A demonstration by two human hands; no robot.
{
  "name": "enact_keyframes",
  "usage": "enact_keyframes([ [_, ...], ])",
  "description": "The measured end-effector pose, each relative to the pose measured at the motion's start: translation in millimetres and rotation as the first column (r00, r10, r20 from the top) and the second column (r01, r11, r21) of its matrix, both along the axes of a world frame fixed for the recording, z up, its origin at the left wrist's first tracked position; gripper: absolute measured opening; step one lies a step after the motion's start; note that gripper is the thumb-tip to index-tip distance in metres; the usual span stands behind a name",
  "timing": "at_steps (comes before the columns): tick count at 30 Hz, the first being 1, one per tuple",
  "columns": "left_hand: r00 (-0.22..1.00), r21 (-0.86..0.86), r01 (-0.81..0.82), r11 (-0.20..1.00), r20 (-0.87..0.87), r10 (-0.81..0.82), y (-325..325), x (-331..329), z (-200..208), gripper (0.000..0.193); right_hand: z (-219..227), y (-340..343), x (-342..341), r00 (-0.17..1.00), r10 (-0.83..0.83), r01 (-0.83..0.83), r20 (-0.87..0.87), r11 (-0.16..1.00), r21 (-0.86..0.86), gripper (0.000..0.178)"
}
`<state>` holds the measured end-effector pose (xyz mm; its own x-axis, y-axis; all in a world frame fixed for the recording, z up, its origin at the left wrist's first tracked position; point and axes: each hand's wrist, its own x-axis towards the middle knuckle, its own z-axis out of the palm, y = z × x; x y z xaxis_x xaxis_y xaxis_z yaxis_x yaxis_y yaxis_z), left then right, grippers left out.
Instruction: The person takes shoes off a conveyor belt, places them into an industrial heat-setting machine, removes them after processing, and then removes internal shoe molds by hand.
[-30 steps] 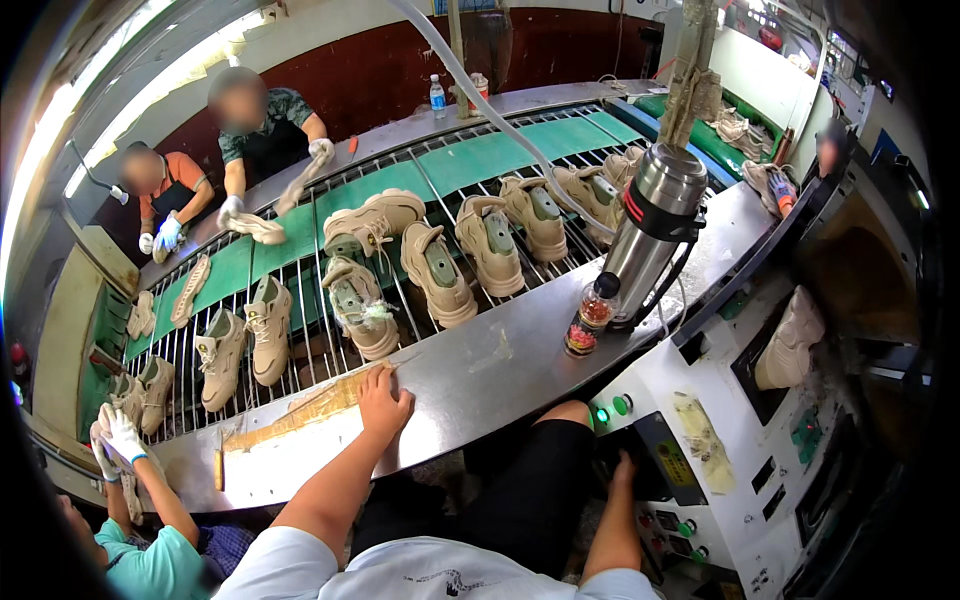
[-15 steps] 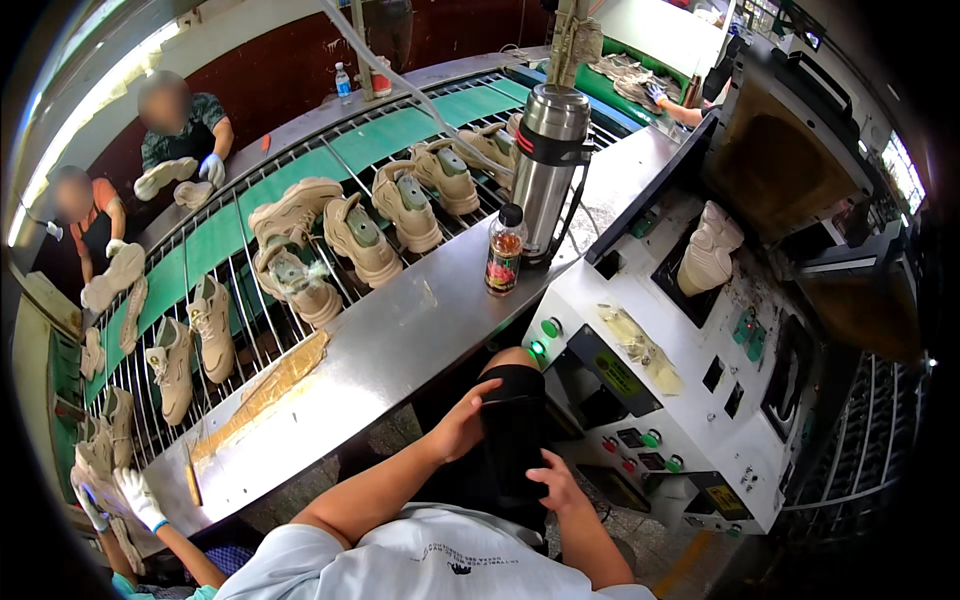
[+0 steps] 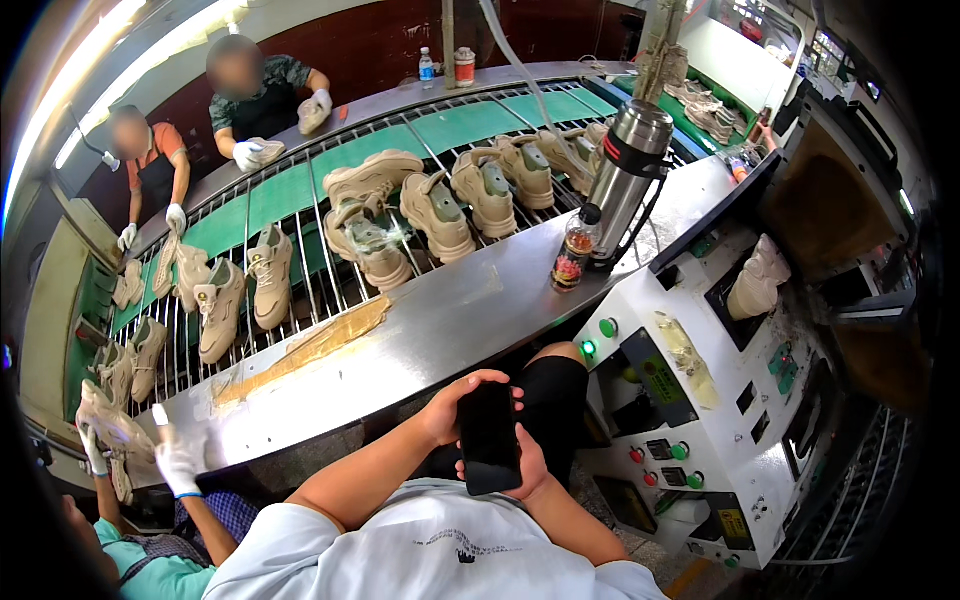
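A black smartphone [image 3: 488, 440], its screen dark, stands lengthwise in front of my shirt, above my lap. My left hand [image 3: 448, 408] grips its left side and upper end, with the thumb lying along the top. From below and the right, my right hand [image 3: 530, 464] wraps the phone's lower part, and some of its fingertips show at the left edge. Both hands are closed on the phone; the fingers behind it are hidden.
Beige sneakers [image 3: 270, 277] stand on a rack beside a steel counter [image 3: 440, 340]. The counter bears a thermos [image 3: 630, 180] and a drink bottle [image 3: 576, 248]. A white machine [image 3: 650, 375] with buttons is at right. Gloved co-workers handle shoes at left.
My hands have come closer together and now both hold the phone, which was not distinct before. The whole view has shifted, moving the rack rightward. The co-workers' hands have moved.
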<state>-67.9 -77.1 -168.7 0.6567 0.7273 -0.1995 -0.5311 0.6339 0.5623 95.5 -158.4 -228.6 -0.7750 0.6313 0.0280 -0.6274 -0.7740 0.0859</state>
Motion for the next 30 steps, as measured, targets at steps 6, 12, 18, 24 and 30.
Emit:
enact_keyframes([
  [6, 1.000, 0.030, -0.006, 1.000, 0.014, 0.006, -5.9, -9.2, -5.3, 0.058, 13.5, -1.9, -8.5, 0.997, -0.015, 0.015, 0.082, 1.000, 0.003, 0.077],
  [12, 0.993, 0.119, -0.012, 0.993, -0.118, 0.026, -17.1, -7.1, -11.8, 0.067, 13.3, 0.4, 8.0, 0.955, -0.152, 0.124, 0.256, 0.985, 0.120, 0.082],
  [18, 0.935, 0.347, 0.122, 0.930, -0.354, 0.010, -43.7, -8.4, -4.1, 0.067, 30.0, 8.8, 24.9, 0.885, -0.387, 0.344, 0.258, 0.918, 0.195, 0.079],
  [24, 0.815, 0.520, 0.188, 0.833, -0.556, 0.164, -49.3, -6.8, 36.4, 0.070, 25.5, 5.7, 21.3, 0.898, -0.354, 0.298, 0.261, 0.926, 0.230, 0.077],
  [30, 0.821, 0.453, 0.073, 0.889, -0.533, 0.204, -40.5, -7.3, 33.7, 0.069, 22.8, 1.2, 11.3, 0.939, -0.302, 0.256, 0.166, 0.933, 0.252, 0.077],
])
